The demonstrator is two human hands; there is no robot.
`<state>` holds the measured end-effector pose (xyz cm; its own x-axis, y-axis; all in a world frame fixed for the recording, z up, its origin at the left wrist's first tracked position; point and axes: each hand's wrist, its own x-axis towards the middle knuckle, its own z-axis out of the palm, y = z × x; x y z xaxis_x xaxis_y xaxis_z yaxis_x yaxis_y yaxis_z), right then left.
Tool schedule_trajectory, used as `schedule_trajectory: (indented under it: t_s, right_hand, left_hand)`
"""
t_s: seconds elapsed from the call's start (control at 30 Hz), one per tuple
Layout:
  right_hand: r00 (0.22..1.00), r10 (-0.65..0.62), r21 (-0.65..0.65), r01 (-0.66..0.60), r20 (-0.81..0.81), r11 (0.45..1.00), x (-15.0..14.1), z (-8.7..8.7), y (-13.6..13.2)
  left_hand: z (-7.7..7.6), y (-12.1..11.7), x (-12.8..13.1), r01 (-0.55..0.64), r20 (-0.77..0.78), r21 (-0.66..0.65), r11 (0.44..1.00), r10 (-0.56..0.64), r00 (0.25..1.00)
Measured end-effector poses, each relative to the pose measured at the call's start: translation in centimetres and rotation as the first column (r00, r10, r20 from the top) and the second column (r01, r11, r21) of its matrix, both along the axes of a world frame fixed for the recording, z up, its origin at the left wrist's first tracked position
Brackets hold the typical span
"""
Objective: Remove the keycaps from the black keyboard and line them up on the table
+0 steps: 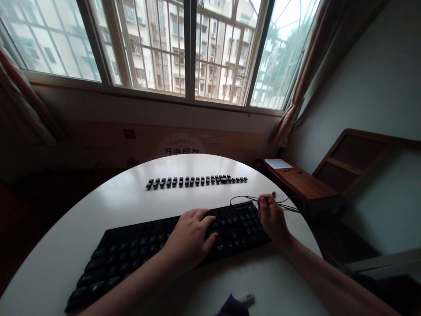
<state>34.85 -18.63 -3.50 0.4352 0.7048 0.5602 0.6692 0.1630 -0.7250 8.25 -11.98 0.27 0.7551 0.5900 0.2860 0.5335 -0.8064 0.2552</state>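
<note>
A black keyboard (pixel 141 250) lies at a slant across the white round table. Over its middle rests my left hand (pixel 194 232), palm down, the fingers spread on the keys and the thumb apart. My right hand (pixel 271 215) is closed above the keyboard's far right corner, fingers curled together; what it grips, if anything, is hidden. Beside that hand a thin black cable (pixel 241 197) loops over the table. Beyond the keyboard, loose black keycaps (pixel 197 180) stand in two rows, with several small ones at the right end.
A purple cloth-like thing (pixel 233 306) with a pale tip lies at the near edge of the white table (pixel 108 202). To the right, a low wooden bench (pixel 305 182) carries a sheet of paper (pixel 278 163). Windows (pixel 158 48) with bars and curtains stand ahead.
</note>
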Motion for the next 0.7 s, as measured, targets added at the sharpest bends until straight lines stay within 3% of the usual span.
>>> schedule_trajectory:
  t_s: [0.17,0.27,0.5,0.57,0.7]
  right_hand:
    - [0.965,0.058,0.170,-0.015,-0.256,0.985,-1.1,1.5,-0.4]
    - [0.949,0.108,0.224,-0.041,-0.297,0.974,-1.9,2.3,-0.8]
    - [0.952,0.305,0.194,-0.295,-0.024,0.936,-2.3,1.4,-2.0]
    - [0.911,0.397,0.133,-0.409,0.109,0.903,-2.6,1.4,-2.5]
    - [0.759,0.550,0.038,-0.598,0.347,0.801,-4.0,2.1,-3.3]
  left_hand:
    - [-0.1,0.0,0.0,-0.004,-0.037,-0.012,1.000,0.004,0.999]
    - [0.0,0.0,0.1,-0.006,-0.047,-0.018,1.000,0.005,0.999]
    - [0.0,0.0,0.2,-0.003,-0.029,-0.031,1.000,0.002,1.000]
    - [0.1,0.0,0.1,-0.001,-0.019,-0.037,0.999,0.000,1.000]
    - [1.0,-0.5,0.1,0.025,0.099,-0.038,0.999,-0.021,0.995]
